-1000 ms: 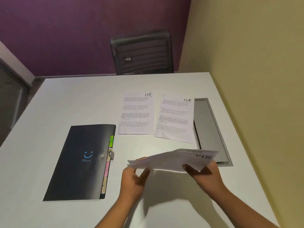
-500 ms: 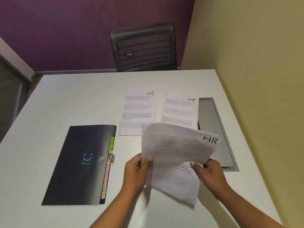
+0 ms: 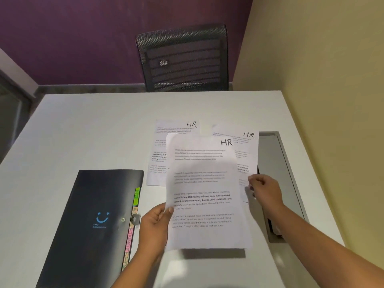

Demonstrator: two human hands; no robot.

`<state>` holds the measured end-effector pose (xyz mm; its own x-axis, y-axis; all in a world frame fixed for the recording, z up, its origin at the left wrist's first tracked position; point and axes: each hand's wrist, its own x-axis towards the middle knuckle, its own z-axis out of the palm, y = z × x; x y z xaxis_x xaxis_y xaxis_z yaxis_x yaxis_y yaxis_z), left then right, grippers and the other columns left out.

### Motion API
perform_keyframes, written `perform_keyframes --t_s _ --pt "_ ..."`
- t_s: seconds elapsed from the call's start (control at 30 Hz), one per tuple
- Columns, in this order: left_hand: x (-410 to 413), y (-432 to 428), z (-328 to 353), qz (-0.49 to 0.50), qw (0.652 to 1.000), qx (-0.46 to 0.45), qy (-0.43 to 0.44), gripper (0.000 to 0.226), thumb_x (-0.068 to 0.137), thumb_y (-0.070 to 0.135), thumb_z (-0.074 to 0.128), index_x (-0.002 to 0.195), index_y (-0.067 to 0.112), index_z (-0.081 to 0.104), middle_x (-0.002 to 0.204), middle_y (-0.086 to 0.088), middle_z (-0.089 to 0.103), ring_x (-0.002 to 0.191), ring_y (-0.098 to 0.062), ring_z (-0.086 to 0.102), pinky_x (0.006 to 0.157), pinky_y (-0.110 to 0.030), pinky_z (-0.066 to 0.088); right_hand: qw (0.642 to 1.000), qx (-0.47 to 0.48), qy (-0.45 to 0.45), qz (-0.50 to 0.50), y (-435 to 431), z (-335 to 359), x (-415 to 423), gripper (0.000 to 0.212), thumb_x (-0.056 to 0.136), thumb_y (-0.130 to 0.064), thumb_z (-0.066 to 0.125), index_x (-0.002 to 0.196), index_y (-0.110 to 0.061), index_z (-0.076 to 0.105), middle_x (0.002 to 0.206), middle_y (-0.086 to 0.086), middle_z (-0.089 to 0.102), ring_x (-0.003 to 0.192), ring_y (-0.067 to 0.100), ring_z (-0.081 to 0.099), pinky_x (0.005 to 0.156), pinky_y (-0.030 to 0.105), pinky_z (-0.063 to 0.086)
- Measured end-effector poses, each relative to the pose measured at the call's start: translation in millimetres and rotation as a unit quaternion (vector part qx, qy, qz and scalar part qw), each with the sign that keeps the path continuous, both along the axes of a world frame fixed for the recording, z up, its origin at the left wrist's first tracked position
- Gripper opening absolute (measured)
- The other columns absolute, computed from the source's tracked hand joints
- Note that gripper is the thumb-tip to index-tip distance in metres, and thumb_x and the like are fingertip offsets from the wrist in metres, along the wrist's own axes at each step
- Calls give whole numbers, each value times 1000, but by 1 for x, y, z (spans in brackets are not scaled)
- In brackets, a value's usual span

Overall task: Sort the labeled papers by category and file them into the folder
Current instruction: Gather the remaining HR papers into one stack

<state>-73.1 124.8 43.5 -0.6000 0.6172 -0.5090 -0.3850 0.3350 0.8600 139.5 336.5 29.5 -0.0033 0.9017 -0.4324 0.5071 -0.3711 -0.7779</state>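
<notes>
The sheet [image 3: 207,183] marked HR is in my left hand [image 3: 154,225], raised off the table [image 3: 93,132] and facing me. From here its upper part covers bits of the two other HR sheets lying flat beyond it. The right sheet [image 3: 247,146] and the left sheet [image 3: 176,125] lie side by side, and nothing touches the left one. The folder [image 3: 93,215] lies closed on my left, its clasp fastened. Coloured tabs run down its right edge, and the green tab [image 3: 137,196] reads HR.

I judge the step to be gathering the three HR sheets into one pile. To do it well I should lift the right sheet by its edge without creasing it. Then I bring it flat against the held one and square the corners so all the labels sit at the same corner. A hold at one spot lets paper droop, so the pile needs support from below. The folder has to be unclasped too, which probably means setting the pile down first.

My left thumb [image 3: 170,209] lies on the front of the sheet at its left edge, with the fingers behind, a narrow pinch. My right hand [image 3: 265,189] is off that sheet. Its fingers [image 3: 252,181] are curled close together at the lower right edge of the right sheet and seem to nip it.
</notes>
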Motion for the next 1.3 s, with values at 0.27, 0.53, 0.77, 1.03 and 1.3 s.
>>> perform_keyframes --t_s 0.27,0.53,0.77,1.03,1.3 --pt "-23 16 -5 56 998 18 -4 19 97 2 55 103 4 73 97 -14 78 87 -27 74 76 -33 61 975 -9 -221 22 53 -45 -28 62 75 -48 72 116 -3 57 113 17 62 98 38 63 82 44 57" --pt "-34 9 -18 67 998 15 10 19 95 3 58 105 5 73 96 -11 78 85 -26 75 66 -26 61 977 -20 -213 -4 63 -48 -22 30 81 -27 77 96 -3 66 87 9 69 77 33 65 69 33 52" --pt "-39 -7 -21 103 994 17 -22 19 94 -1 57 104 2 72 96 -16 77 77 -23 75 62 -27 61 986 -17 -48 -158 69 -43 -15 5 82 -11 69 83 -7 66 88 13 72 78 34 69 76 42 59" --pt "-58 -32 -17 143 989 -11 28 18 93 4 61 103 11 74 95 -7 79 86 -22 74 75 -31 62 980 83 104 -145 68 2 -64 13 90 -17 68 99 -7 69 96 11 72 87 30 69 83 41 58" --pt "-105 -60 -7 203 976 -8 80 19 94 10 63 96 24 75 91 4 79 81 -10 75 66 -18 60 992 48 94 -76 36 -10 -153 10 91 -19 65 93 -9 66 87 4 69 88 29 69 75 33 55"
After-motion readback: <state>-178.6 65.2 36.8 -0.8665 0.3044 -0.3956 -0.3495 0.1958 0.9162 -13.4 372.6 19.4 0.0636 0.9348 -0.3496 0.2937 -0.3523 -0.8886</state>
